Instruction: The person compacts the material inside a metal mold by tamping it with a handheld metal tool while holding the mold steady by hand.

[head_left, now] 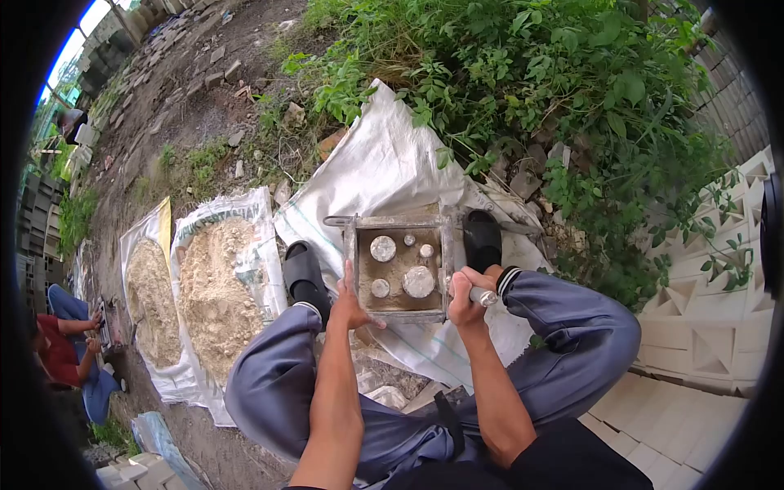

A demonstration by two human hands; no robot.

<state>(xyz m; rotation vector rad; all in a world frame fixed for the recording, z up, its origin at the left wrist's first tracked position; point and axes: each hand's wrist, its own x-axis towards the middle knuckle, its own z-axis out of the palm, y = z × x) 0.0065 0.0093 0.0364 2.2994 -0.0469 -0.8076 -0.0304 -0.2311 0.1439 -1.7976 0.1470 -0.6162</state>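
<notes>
A square mould frame (351, 253) caked in grey stands between my feet on a white woven sack (380, 163). Inside it, several round, grey-white plugs, such as this large one (418, 282), rise from a brown, sandy-looking bed. My left hand (351, 309) rests against the frame's near left corner, fingers stretched along the left side and thumb spread along the near edge. At the near right corner my right hand (467, 298) is closed round a short, rounded, grey-crusted bar (488, 299), whose end sticks out to the right. Whether that bar joins the frame is hidden.
Two sacks of pale, sandy material (216, 286) lie open on the left. Another person in a red shirt (64, 351) sits farther left. Leafy plants (596, 106) grow ahead and right. Pale patterned blocks (702, 327) are stacked at right. My sandalled feet flank the frame.
</notes>
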